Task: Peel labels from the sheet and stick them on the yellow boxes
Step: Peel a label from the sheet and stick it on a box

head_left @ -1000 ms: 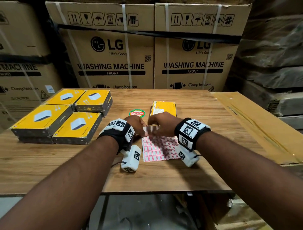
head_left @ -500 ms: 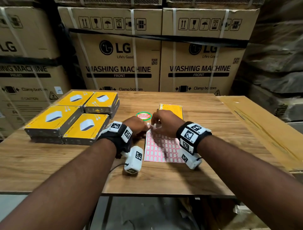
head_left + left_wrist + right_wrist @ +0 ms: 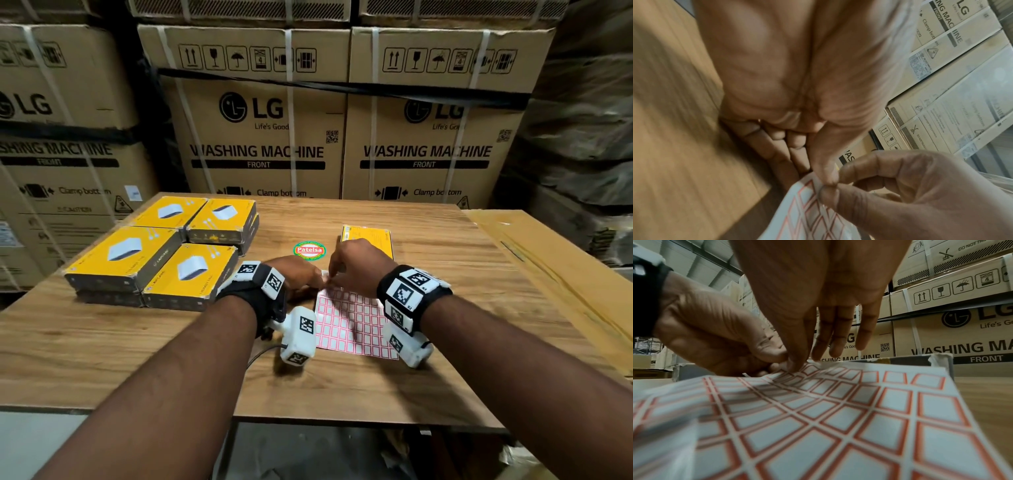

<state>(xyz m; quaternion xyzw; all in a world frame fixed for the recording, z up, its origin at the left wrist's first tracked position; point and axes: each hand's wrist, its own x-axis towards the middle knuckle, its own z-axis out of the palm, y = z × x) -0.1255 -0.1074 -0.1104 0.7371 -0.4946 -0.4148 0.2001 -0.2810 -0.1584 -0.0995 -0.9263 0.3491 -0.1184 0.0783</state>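
Four yellow boxes sit closed at the table's left, atop others. The left hand pinches the label sheet's far corner; the right hand pinches there too. Another yellow box lies beyond.

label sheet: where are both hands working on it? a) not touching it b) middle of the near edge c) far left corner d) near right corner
c: the left hand and right hand meet at the far left corner of the label sheet, which is lifted off the table.
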